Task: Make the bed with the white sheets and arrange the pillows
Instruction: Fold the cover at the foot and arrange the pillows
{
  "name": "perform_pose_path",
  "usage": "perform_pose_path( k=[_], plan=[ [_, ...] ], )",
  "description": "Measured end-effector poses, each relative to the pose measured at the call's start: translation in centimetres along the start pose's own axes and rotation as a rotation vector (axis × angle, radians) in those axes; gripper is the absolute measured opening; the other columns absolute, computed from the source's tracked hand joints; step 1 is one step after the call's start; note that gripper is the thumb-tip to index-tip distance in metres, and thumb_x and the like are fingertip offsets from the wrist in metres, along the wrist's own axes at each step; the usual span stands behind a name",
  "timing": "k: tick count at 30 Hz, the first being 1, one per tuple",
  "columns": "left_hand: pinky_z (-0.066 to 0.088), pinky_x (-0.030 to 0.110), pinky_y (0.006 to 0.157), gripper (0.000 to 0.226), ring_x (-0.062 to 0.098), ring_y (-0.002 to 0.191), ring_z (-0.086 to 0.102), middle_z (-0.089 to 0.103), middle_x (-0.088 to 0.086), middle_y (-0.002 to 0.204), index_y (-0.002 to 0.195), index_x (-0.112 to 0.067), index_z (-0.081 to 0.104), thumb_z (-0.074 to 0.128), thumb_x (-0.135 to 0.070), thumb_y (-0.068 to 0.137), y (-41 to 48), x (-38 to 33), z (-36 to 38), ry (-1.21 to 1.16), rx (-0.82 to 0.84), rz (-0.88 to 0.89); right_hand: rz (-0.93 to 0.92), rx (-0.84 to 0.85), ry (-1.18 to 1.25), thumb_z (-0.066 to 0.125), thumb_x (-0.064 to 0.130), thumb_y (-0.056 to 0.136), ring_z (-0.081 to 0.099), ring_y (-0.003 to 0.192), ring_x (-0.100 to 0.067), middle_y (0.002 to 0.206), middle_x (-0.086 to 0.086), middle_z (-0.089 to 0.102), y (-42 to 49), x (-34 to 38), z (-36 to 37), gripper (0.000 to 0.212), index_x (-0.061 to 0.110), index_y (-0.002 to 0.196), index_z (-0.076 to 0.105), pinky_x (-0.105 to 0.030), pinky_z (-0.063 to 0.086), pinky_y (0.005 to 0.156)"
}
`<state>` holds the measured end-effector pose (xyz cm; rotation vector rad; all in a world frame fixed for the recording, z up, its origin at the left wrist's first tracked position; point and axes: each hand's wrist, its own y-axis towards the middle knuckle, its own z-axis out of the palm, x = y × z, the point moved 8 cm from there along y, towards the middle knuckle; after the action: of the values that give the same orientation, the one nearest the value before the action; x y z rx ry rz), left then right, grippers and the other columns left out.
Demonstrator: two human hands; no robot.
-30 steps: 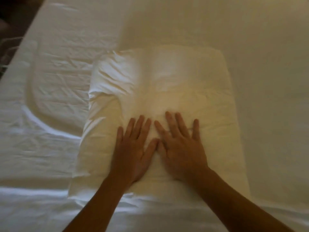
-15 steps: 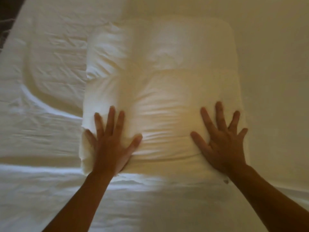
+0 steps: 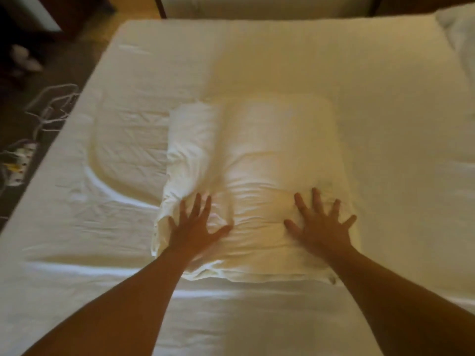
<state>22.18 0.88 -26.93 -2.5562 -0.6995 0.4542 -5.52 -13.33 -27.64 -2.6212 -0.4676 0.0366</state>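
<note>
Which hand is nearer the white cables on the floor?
Left. The left hand presses the pillow on the side toward the cables; the right hand presses its far side.

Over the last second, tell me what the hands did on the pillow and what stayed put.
The left hand and right hand slid apart from the pillow's middle, where their thumbs almost met, toward its left and right edges. Both stay flat on it; nothing was gripped or let go. The pillow still lies on the white sheet.

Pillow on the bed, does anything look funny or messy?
Yes. The pillow is bunched and creased along its left edge; its right side lies smooth. Left of it, the sheet shows a rounded, pillow-shaped bulge.
</note>
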Motion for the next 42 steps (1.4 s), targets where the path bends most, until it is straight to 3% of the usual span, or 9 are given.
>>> perform_pose_path(
  k=[4, 10, 14, 19, 26, 29, 32, 36, 42],
  plan=[
    [-0.002, 0.06, 0.124, 0.115, 0.027, 0.155, -0.018, -0.023, -0.011, 0.166, 0.159, -0.037, -0.016, -0.007, -0.099, 0.062, -5.2, -3.4, -6.3, 0.132, -0.055, 0.133, -0.04, -0.001, -0.017, 0.017, 0.082, 0.091, -0.01, 0.152, -0.048, 0.169, 0.0, -0.018, -5.9, 3.1, -6.2, 0.081, 0.044, 0.159, -0.008, -0.074, 0.006, 0.115],
    [0.002, 0.045, 0.127, 0.093, 0.021, 0.157, -0.006, 0.004, -0.003, 0.17, 0.162, -0.032, -0.008, 0.037, -0.075, 0.093, -15.1, -7.8, -17.6, 0.108, -0.229, 0.246, -0.016, -0.106, 0.12, 0.024, 0.079, 0.093, -0.006, 0.154, -0.043, 0.17, -0.002, -0.012, -14.9, 4.8, -15.3, 0.08, 0.043, 0.16, -0.002, -0.068, 0.011, 0.117],
    [0.002, 0.047, 0.127, 0.097, 0.023, 0.157, -0.009, 0.001, -0.002, 0.171, 0.16, -0.031, -0.016, 0.037, -0.077, 0.092, -18.8, -10.1, -20.8, 0.123, -0.19, 0.266, -0.064, -0.142, 0.141, 0.016, 0.08, 0.093, -0.008, 0.155, -0.041, 0.17, -0.001, -0.011, -19.1, 5.1, -19.6, 0.078, 0.044, 0.159, -0.004, -0.068, 0.008, 0.118],
    [0.001, 0.05, 0.127, 0.093, 0.024, 0.157, -0.011, -0.006, -0.002, 0.171, 0.159, -0.032, -0.017, 0.034, -0.075, 0.095, -22.4, -16.1, -23.4, 0.214, -0.237, 0.417, -0.028, -0.197, 0.156, 0.017, 0.079, 0.093, -0.01, 0.154, -0.042, 0.17, -0.003, -0.012, -23.8, 2.2, -24.2, 0.078, 0.043, 0.159, -0.004, -0.07, 0.005, 0.117],
    [0.005, 0.051, 0.126, 0.092, 0.025, 0.157, -0.003, 0.001, -0.002, 0.171, 0.162, -0.025, -0.007, 0.034, -0.073, 0.096, -28.8, -27.6, -23.9, 0.255, -0.247, 0.544, 0.095, -0.254, 0.212, 0.02, 0.079, 0.093, -0.008, 0.155, -0.039, 0.171, -0.002, -0.007, -31.3, -9.0, -27.4, 0.08, 0.041, 0.161, 0.002, -0.069, 0.006, 0.118],
    [0.008, 0.051, 0.126, 0.093, 0.027, 0.157, 0.005, 0.007, 0.0, 0.171, 0.163, -0.023, -0.005, 0.036, -0.073, 0.095, -31.2, -34.4, -22.4, 0.268, -0.229, 0.604, 0.177, -0.293, 0.216, 0.021, 0.08, 0.092, -0.005, 0.155, -0.039, 0.171, -0.001, -0.003, -34.7, -16.7, -28.3, 0.08, 0.042, 0.16, 0.006, -0.069, 0.007, 0.119],
    [0.014, 0.051, 0.124, 0.094, 0.028, 0.156, 0.01, 0.011, 0.0, 0.17, 0.163, -0.023, -0.003, 0.039, -0.072, 0.095, -34.5, -43.4, -20.0, 0.243, -0.22, 0.698, 0.291, -0.323, 0.196, 0.006, 0.087, 0.084, -0.002, 0.155, -0.039, 0.171, 0.0, 0.0, -39.1, -26.2, -28.4, 0.089, 0.041, 0.16, 0.009, -0.069, 0.01, 0.119],
    [0.019, 0.05, 0.123, 0.094, 0.028, 0.153, 0.018, 0.018, 0.001, 0.169, 0.163, -0.021, -0.001, 0.042, -0.071, 0.095, -38.3, -54.6, -16.2, 0.229, -0.199, 0.811, 0.392, -0.303, 0.215, 0.023, 0.077, 0.095, -0.004, 0.155, -0.04, 0.171, -0.001, -0.002, -44.0, -37.3, -28.6, 0.079, 0.038, 0.161, 0.009, -0.068, 0.009, 0.119],
    [0.026, 0.049, 0.12, 0.09, 0.03, 0.148, 0.03, 0.028, 0.007, 0.164, 0.163, -0.022, 0.003, 0.042, -0.068, 0.096, -43.6, -69.0, -11.3, 0.207, -0.17, 1.0, 0.559, -0.297, 0.256, 0.019, 0.077, 0.095, -0.004, 0.155, -0.04, 0.171, -0.003, -0.003, -49.3, -50.7, -28.0, 0.08, 0.036, 0.162, 0.005, -0.068, 0.007, 0.119]
  ],
)
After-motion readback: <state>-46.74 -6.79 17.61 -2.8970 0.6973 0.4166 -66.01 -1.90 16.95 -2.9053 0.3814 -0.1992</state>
